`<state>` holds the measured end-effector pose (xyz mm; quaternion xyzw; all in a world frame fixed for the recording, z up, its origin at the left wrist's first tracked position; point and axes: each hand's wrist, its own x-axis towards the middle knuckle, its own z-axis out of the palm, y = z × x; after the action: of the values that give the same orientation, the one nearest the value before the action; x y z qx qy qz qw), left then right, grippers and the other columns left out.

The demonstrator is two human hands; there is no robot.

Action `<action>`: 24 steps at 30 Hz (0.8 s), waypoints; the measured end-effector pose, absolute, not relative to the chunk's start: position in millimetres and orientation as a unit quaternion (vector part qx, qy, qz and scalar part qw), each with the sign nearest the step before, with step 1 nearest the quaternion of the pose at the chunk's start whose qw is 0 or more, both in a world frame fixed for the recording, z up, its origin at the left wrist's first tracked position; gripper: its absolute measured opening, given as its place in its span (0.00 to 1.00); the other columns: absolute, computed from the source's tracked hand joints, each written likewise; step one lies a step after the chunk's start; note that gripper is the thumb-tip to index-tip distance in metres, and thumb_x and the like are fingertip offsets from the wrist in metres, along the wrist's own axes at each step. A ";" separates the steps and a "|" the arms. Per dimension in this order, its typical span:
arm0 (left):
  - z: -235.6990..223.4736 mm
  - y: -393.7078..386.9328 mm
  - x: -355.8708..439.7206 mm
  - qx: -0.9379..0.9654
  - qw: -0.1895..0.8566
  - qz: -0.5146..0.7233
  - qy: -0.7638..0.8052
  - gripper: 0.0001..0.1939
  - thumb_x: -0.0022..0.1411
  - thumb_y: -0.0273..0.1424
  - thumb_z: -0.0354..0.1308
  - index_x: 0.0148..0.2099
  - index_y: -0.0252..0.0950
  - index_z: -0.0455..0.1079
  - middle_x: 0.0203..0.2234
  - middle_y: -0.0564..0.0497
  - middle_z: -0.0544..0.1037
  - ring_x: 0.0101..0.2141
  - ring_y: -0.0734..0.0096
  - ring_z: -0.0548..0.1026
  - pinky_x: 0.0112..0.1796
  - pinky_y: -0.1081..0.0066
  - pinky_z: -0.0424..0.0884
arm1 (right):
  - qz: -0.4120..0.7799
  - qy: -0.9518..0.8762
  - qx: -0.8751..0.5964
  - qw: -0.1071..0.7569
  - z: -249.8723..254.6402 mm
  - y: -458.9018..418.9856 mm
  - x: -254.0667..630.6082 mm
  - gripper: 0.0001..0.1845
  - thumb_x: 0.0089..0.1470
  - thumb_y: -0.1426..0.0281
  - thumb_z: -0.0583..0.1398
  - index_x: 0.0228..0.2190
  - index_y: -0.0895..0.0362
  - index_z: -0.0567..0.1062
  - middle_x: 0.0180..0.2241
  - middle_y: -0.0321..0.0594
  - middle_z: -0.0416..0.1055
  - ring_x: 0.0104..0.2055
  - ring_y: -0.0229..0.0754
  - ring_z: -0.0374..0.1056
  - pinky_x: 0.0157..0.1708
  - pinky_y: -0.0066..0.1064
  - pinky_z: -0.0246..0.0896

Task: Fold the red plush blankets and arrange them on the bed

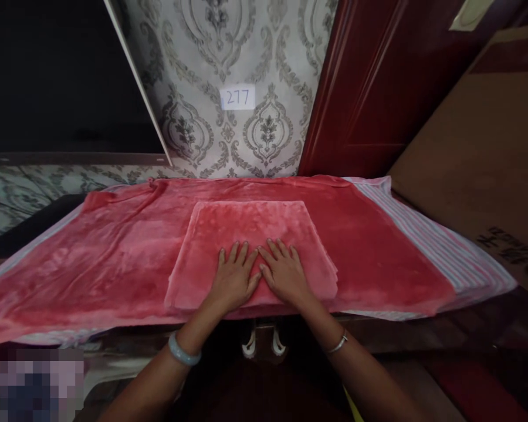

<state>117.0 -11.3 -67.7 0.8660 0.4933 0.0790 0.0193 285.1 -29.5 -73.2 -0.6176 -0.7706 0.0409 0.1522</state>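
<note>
A folded red plush cloth (255, 228) lies square on a larger red plush blanket (114, 258) spread over a table. Both hands rest flat on the near part of the folded cloth, fingers stretched out and pointing away from me. My left hand (233, 278) lies just left of centre, with a pale green bangle on its wrist. My right hand (284, 272) lies beside it, the index fingertips almost touching, with a thin silver bracelet on its wrist. Neither hand grips anything.
A striped pink and blue sheet (457, 258) shows under the blanket at the right end. Behind stand a patterned wall with a "277" label (237, 97), a dark red door (378, 88), a black screen (57, 76) and a brown cardboard box (479, 170).
</note>
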 end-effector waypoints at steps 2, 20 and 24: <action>-61.6 -8.2 107.4 0.871 0.053 0.098 0.478 0.30 0.71 0.42 0.50 0.71 0.38 0.61 0.70 0.38 0.59 0.70 0.43 0.53 0.65 0.36 0.48 | 0.071 -0.786 -0.588 0.176 -71.7 -28.4 296.7 0.28 0.68 0.61 0.52 0.66 0.51 0.65 0.70 0.45 0.53 0.73 0.54 0.45 0.68 0.57 0.40; -40.2 9.4 -21.7 0.403 0.447 0.491 0.630 0.22 0.57 0.38 0.67 0.53 0.38 0.77 0.49 0.44 0.82 0.53 0.55 0.79 0.56 0.58 0.74 | 0.457 -0.354 -0.564 0.590 -112.7 -27.1 417.7 0.43 0.47 0.49 0.65 0.60 0.56 0.69 0.57 0.50 0.73 0.58 0.54 0.71 0.55 0.47 0.69; -38.1 20.0 -19.8 0.407 0.474 0.476 0.619 0.23 0.56 0.40 0.69 0.52 0.36 0.77 0.47 0.42 0.83 0.52 0.54 0.79 0.54 0.57 0.75 | 0.463 -0.387 -0.570 0.558 -97.3 -22.2 415.7 0.39 0.48 0.51 0.65 0.58 0.56 0.72 0.58 0.51 0.73 0.58 0.55 0.71 0.56 0.48 0.68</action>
<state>-19.8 20.0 -38.1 0.4071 0.6188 0.4756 0.4745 415.7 -22.2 -97.3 -0.5697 -0.3866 0.4631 0.5582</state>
